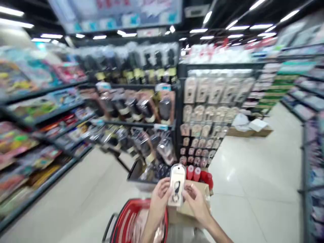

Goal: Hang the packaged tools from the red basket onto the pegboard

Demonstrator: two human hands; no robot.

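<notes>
Pale floor (243, 209) runs wide along the right-hand aisle and again on the left, bounded by long shelves (40, 119) on one side and a display rack (181, 101) straight ahead. Nearer in, room is tighter: a red basket (124, 222) stands below and to the left, and a cardboard box (202, 189) lies under and behind the right hand (196, 199), with red items (208, 179) just beyond it. Both forearms reach up from the bottom edge and angle inward. The left hand (159, 195) and right hand close narrowly on a small white package (177, 179), fingers bent, thumbs toward its lower sides. It stands upright between them, its dark clip and ring facing the wearer.
</notes>
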